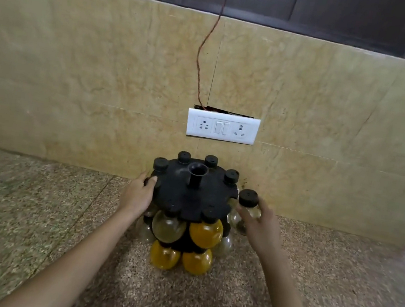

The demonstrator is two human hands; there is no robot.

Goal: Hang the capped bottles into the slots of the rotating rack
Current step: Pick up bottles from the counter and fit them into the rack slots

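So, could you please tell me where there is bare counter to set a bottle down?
Free: the counter left of the left hand, and right of the right hand with its bottle. Crowded: around the rack, between the hands.

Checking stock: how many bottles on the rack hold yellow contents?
3. One yellow bottle hangs at the front of the top disc; the lower left bottle and lower right bottle are side by side beneath it. More may be hidden behind the rack.
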